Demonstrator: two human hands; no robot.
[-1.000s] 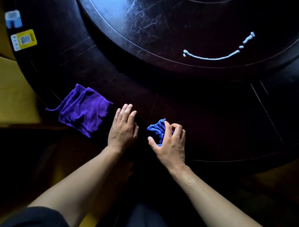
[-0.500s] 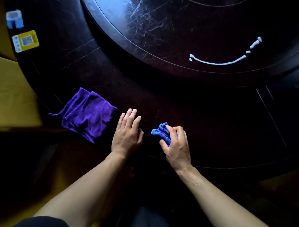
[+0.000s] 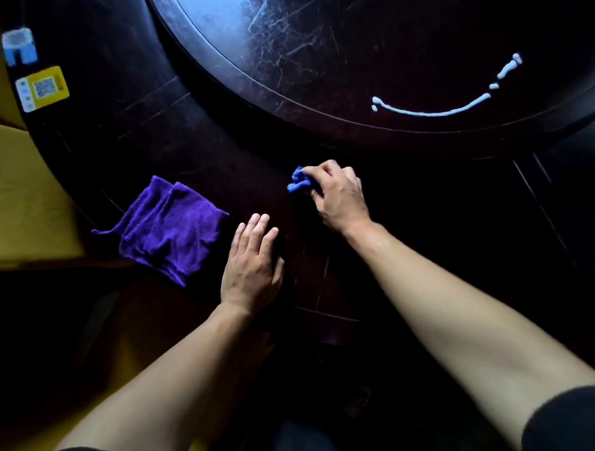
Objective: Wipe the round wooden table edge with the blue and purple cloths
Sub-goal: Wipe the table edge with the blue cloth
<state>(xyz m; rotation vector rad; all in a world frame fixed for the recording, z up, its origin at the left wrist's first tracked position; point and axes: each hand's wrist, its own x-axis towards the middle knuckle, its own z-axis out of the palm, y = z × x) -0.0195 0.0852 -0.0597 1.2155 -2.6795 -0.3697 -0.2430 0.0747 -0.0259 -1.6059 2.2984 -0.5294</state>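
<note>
On the dark table (image 3: 224,147), my right hand (image 3: 338,198) pinches the soft, light blue cloth (image 3: 299,181) bunched, while my left hand (image 3: 251,267) rests flat beside the limp purple cloth (image 3: 170,228).

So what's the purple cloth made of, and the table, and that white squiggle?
The purple cloth looks like soft, fuzzy fabric, maybe microfibre: its surface is napped and it folds limply. The table looks like dark polished wood: faint grain lines, a shine, and fine scratches on its raised middle. The white squiggle seems to be a squeezed-out cream or paste, since it sits in a raised bead; which kind, I can't tell.
</note>
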